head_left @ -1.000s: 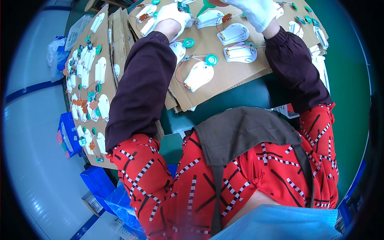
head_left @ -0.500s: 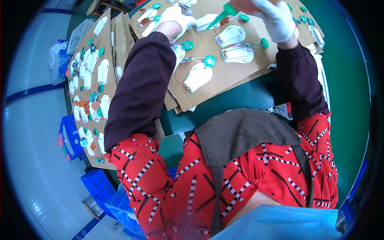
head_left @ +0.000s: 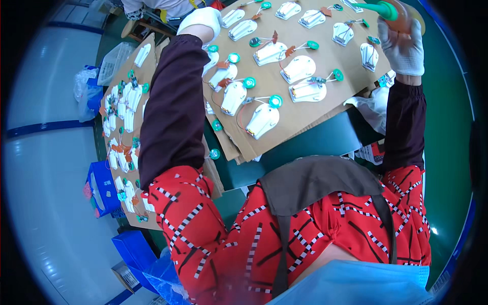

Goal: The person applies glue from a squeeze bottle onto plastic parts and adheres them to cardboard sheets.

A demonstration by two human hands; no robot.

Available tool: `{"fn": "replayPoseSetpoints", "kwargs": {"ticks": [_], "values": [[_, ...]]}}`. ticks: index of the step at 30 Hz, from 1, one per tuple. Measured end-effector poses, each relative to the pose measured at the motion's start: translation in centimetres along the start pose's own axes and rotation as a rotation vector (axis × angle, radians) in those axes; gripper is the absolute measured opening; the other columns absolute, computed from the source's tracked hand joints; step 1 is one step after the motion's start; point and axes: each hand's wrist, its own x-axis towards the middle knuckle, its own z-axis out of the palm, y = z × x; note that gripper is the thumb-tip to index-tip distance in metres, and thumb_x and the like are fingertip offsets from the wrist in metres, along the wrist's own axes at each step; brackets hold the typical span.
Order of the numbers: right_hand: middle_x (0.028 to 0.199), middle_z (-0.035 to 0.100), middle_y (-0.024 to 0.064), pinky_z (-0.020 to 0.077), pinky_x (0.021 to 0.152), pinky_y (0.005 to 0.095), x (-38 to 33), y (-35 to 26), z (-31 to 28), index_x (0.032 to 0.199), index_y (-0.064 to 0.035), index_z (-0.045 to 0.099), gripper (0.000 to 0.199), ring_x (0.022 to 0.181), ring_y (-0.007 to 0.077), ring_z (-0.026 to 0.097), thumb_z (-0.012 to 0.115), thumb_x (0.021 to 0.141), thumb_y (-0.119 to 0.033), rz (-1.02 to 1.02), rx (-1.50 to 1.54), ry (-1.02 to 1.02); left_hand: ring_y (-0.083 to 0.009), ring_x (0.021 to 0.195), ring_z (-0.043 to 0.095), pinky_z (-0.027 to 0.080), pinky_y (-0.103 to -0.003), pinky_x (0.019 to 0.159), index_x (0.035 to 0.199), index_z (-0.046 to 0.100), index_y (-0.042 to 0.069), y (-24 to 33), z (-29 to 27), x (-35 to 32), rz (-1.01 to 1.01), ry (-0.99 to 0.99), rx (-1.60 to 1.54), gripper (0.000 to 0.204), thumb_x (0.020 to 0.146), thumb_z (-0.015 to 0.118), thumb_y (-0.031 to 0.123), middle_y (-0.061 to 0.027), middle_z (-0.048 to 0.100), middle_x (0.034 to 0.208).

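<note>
In my white-gloved right hand (head_left: 404, 53), at the upper right, is an orange-brown squeeze bottle (head_left: 404, 20); my fingers are wrapped round it. Its green nozzle (head_left: 378, 8) points left above the cardboard. My left hand (head_left: 202, 23), also gloved, is at the cardboard's far left edge, close to a white plastic shell (head_left: 233, 18). The back of that hand faces me and its fingers are hidden. Several similar shells with wired green discs lie in rows; the nearest white shell (head_left: 263, 122) is joined by wires to a green disc (head_left: 275, 101).
A cardboard sheet (head_left: 300, 119) bears the shells on a green table (head_left: 290, 140). To the left, another cardboard sheet (head_left: 133, 168) holds more shells and circuit boards. Blue bins (head_left: 133, 249) stand at the lower left. Another person's white sleeve (head_left: 162, 7) shows at the top.
My right hand has moved right with the squeeze bottle, away from the middle of the cardboard. My left hand has shifted left and away from me. The view has moved, showing more far shells.
</note>
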Motion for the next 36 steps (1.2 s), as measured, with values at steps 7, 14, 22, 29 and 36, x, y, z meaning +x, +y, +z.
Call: {"fn": "replayPoseSetpoints", "kwargs": {"ticks": [7, 14, 22, 29, 36], "values": [[0.113, 0.061, 0.0058, 0.0496, 0.089, 0.0323, 3.6, 5.2, 9.2, 0.123, -0.0121, 0.053, 0.037, 0.099, 0.02, 0.06, 0.057, 0.093, -0.034, 0.094, -0.129, 0.071, -0.0269, 0.096, 0.065, 0.049, -0.036, 0.087, 0.1, 0.071, 0.011, 3.3, 1.6, 1.7, -0.087, 0.062, -0.326, 0.027, 0.078, 0.067, 0.024, -0.0131, 0.069, 0.099], [0.11, 0.064, 0.0102, 0.0521, 0.083, 0.0397, 8.1, 9.4, 13.0, 0.122, -0.0063, 0.053, 0.042, 0.095, 0.0246, 0.063, 0.065, 0.088, -0.026, 0.101, -0.245, -0.046, -0.0332, 0.105, 0.06, 0.048, -0.037, 0.09, 0.134, 0.048, 0.017, 3.0, 2.6, 3.2, -0.094, -0.079, -0.201, 0.061, 0.086, 0.053, 0.054, -0.0135, 0.062, 0.119], [0.09, 0.067, 0.0065, 0.0507, 0.059, 0.0267, 10.9, 14.0, 12.9, 0.111, -0.0032, 0.063, 0.043, 0.074, 0.0151, 0.063, 0.078, 0.074, -0.021, 0.136, -0.794, 0.145, -0.0199, 0.082, 0.069, 0.055, -0.032, 0.067, 0.097, 0.06, -0.001, 1.7, 3.6, 2.8, -0.473, -0.163, -1.008, 0.016, 0.084, 0.058, 0.008, -0.0115, 0.068, 0.087], [0.098, 0.067, 0.0069, 0.0518, 0.078, 0.0295, 11.7, 16.5, 13.5, 0.118, -0.0034, 0.059, 0.053, 0.087, 0.0146, 0.063, 0.08, 0.071, -0.016, -0.022, -0.755, -0.002, -0.0237, 0.088, 0.067, 0.053, -0.034, 0.076, 0.105, 0.064, 0.004, -0.2, 5.2, 3.0, -0.01, -0.127, -0.81, 0.027, 0.078, 0.07, 0.007, -0.0114, 0.067, 0.091], [0.103, 0.068, 0.0106, 0.0507, 0.085, 0.0318, 11.1, 16.6, 14.8, 0.119, -0.005, 0.059, 0.057, 0.092, 0.017, 0.064, 0.08, 0.066, -0.017, -0.1, -1.071, -0.019, -0.0218, 0.1, 0.062, 0.049, -0.029, 0.087, 0.11, 0.064, 0.007, 0.7, 4.4, 2.1, -0.337, -0.209, -1.136, 0.033, 0.079, 0.072, 0.011, -0.0084, 0.063, 0.111]]}}
